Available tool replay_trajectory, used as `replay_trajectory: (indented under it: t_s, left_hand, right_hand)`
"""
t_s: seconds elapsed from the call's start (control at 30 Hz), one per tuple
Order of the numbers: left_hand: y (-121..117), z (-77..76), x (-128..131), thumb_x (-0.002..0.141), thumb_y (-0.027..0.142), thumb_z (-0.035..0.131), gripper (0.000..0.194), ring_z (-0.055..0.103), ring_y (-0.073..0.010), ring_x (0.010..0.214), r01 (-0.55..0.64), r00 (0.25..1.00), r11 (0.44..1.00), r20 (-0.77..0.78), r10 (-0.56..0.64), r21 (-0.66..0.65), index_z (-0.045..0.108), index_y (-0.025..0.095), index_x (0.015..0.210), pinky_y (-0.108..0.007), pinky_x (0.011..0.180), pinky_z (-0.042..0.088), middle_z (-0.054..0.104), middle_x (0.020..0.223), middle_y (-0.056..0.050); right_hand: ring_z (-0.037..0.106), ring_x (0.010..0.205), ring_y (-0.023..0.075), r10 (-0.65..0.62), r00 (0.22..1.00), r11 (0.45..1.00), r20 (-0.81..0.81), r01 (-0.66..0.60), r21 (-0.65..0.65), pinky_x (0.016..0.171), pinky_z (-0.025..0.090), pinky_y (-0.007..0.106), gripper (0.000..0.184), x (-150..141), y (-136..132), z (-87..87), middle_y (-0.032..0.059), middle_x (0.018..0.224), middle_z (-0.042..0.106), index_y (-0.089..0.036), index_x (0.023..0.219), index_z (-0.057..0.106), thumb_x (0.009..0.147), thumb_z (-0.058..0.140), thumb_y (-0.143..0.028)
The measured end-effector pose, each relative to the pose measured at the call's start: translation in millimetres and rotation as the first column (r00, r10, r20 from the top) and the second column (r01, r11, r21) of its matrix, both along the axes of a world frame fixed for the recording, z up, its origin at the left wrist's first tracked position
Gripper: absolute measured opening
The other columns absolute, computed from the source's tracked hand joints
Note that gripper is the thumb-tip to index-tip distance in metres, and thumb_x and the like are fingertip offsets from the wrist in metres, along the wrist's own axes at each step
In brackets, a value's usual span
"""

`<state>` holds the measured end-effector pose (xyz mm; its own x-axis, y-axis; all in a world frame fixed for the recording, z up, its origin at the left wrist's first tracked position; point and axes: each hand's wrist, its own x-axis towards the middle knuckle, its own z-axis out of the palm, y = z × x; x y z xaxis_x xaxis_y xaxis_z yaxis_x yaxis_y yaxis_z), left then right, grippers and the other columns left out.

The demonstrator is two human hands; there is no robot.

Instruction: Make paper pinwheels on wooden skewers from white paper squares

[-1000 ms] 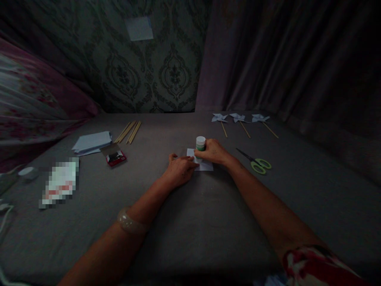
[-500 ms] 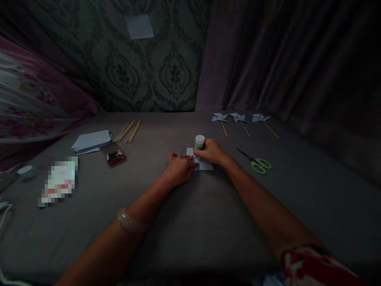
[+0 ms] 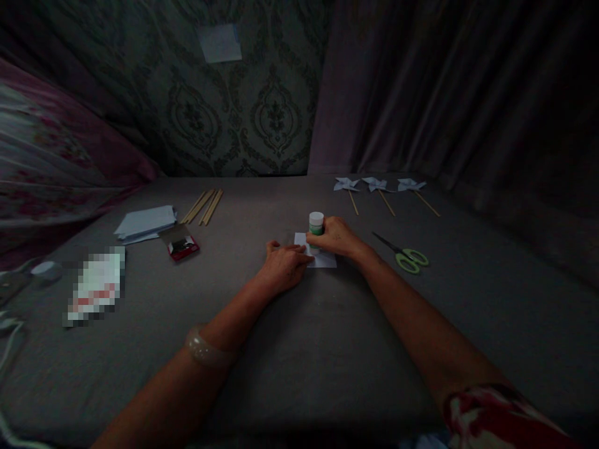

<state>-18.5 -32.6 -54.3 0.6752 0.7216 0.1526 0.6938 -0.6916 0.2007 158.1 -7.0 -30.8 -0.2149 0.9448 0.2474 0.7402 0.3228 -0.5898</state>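
A small white sheet of paper (image 3: pixel 322 260) lies on the table in front of me. My left hand (image 3: pixel 284 267) rests on its left side, fingers stretched out flat and pressing it down. Wrapped around an upright glue stick (image 3: pixel 316 223) with a white end and a green label, my right hand (image 3: pixel 339 237) is over the same sheet. The lower end of the stick is hidden behind my fingers, so I cannot tell exactly how it meets the paper. Right of this hand lie scissors (image 3: pixel 408 257) with green handles.
Three paper pinwheels (image 3: pixel 375 184) on sticks lie at the back right. Back left are several wooden sticks (image 3: pixel 202 207), stacked paper (image 3: pixel 147 222) and an open red box (image 3: pixel 182 246). A blurred packet (image 3: pixel 97 284) and a white cable (image 3: pixel 10 349) are at the left.
My right hand and the glue stick have shifted very slightly to the right over the paper. My left hand stays in place on the sheet.
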Motion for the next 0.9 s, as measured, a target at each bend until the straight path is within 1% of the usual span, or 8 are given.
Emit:
replay_trajectory:
  t_s: [0.07, 0.13, 0.2, 0.3, 0.53, 0.67, 0.8, 0.9]
  left_hand:
    - [0, -0.7, 0, 0.088, 0.023, 0.047, 0.031, 0.059, -0.0264, 0.11, 0.004, 1.0, 1.0, 0.0, -0.004, 0.004, 0.069, 0.032, 0.108, -0.054, 0.098, 0.029, 0.066, 0.118, -0.008]
    - [0, -0.7, 0, 0.088, 0.022, 0.048, 0.032, 0.058, -0.0269, 0.113, 0.001, 1.0, 1.0, -0.001, -0.001, 0.006, 0.069, 0.032, 0.11, -0.054, 0.098, 0.029, 0.065, 0.122, -0.008]
    - [0, -0.6, -1, 0.088, 0.022, 0.048, 0.032, 0.057, -0.0275, 0.115, -0.003, 1.0, 1.0, 0.001, 0.003, 0.004, 0.068, 0.032, 0.111, -0.054, 0.098, 0.029, 0.063, 0.125, -0.008]
    - [-1, -0.2, -1, 0.089, 0.024, 0.047, 0.032, 0.056, -0.0275, 0.116, 0.0, 1.0, 1.0, 0.005, 0.0, 0.002, 0.068, 0.032, 0.111, -0.055, 0.099, 0.028, 0.064, 0.124, -0.007]
    - [-3, 3.7, 1, 0.089, 0.021, 0.045, 0.033, 0.056, -0.0286, 0.116, -0.004, 1.0, 1.0, -0.007, 0.004, -0.019, 0.068, 0.031, 0.112, -0.058, 0.099, 0.028, 0.061, 0.128, -0.009]
    - [-4, 5.0, 1, 0.089, 0.022, 0.046, 0.032, 0.057, -0.0279, 0.114, -0.003, 1.0, 1.0, -0.001, 0.003, -0.009, 0.068, 0.03, 0.111, -0.056, 0.098, 0.029, 0.064, 0.122, -0.009]
    - [-4, 4.6, 1, 0.091, 0.023, 0.043, 0.031, 0.06, -0.0262, 0.107, 0.015, 1.0, 1.0, 0.015, -0.015, -0.01, 0.07, 0.03, 0.107, -0.055, 0.097, 0.029, 0.068, 0.112, -0.008]
    - [-2, 2.6, 1, 0.09, 0.023, 0.045, 0.031, 0.059, -0.0269, 0.109, 0.002, 1.0, 1.0, 0.018, -0.002, -0.007, 0.069, 0.03, 0.108, -0.056, 0.096, 0.029, 0.067, 0.118, -0.008]
  right_hand:
    - [0.05, 0.058, 0.0115, -0.039, 0.999, 0.998, -0.014, 0.039, 0.04, 0.053, 0.031, 0.022, 0.019, 0, 1, -1.6, -0.0018, 0.058, 0.051, -0.016, 0.062, 0.057, 0.071, 0.056, -0.033]
    - [0.051, 0.059, 0.0117, -0.043, 0.999, 0.997, -0.028, 0.045, 0.056, 0.054, 0.031, 0.022, 0.02, 0, 1, -2.6, -0.0015, 0.059, 0.052, -0.016, 0.064, 0.057, 0.072, 0.055, -0.034]
    - [0.051, 0.059, 0.0117, -0.017, 1.0, 0.999, -0.022, 0.017, 0.028, 0.054, 0.032, 0.022, 0.021, 1, 0, -2.1, -0.0016, 0.058, 0.052, -0.016, 0.063, 0.058, 0.072, 0.055, -0.035]
    - [0.051, 0.059, 0.0117, -0.002, 1.0, 1.0, 0.0, 0.002, 0.0, 0.054, 0.032, 0.022, 0.019, 3, -1, -0.3, -0.0018, 0.058, 0.052, -0.016, 0.062, 0.058, 0.07, 0.056, -0.033]
    - [0.055, 0.062, 0.013, -0.048, 0.998, 0.996, -0.047, 0.051, 0.076, 0.056, 0.034, 0.023, 0.019, -4, -3, -5.2, 0.0005, 0.064, 0.058, -0.016, 0.069, 0.06, 0.073, 0.058, -0.034]
    - [0.054, 0.061, 0.0129, -0.085, 0.996, 0.993, -0.019, 0.087, 0.077, 0.055, 0.034, 0.023, 0.019, -5, -5, -4.9, 0.0015, 0.065, 0.06, -0.016, 0.068, 0.06, 0.073, 0.058, -0.034]
    - [0.053, 0.06, 0.0129, -0.084, 0.996, 0.993, 0.013, 0.083, 0.082, 0.056, 0.034, 0.023, 0.017, -6, -7, -2.3, 0.0009, 0.063, 0.059, -0.016, 0.067, 0.061, 0.073, 0.057, -0.032]
    - [0.053, 0.06, 0.013, -0.09, 0.996, 0.991, -0.005, 0.09, 0.096, 0.056, 0.034, 0.024, 0.017, -8, -5, -2.5, 0.0013, 0.063, 0.059, -0.016, 0.067, 0.061, 0.073, 0.057, -0.032]
